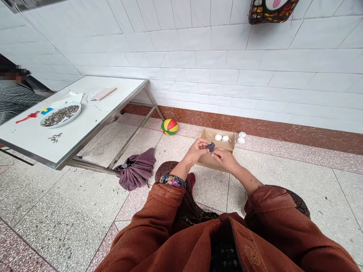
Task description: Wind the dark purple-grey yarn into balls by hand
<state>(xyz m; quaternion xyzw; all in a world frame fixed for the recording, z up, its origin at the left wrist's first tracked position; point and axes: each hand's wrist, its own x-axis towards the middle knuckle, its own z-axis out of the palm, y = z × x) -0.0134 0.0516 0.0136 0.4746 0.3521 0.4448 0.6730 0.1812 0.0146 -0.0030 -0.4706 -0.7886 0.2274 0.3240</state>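
Between my two hands is a small dark grey-purple piece that looks knitted or crocheted. My left hand pinches its left side between thumb and fingers. On the other side, my right hand is closed at its lower right edge; whether a thin tool is in those fingers, I cannot tell. Both hands are over the near part of a shallow cardboard box. Inside the box, towards the back, lie white yarn balls with loose pale strands.
More white balls rest on the floor right of the box. A colourful ball lies by the wall. At left, a white table bears a plate of sunflower seeds; purple cloth lies beneath its edge. A person sits beyond.
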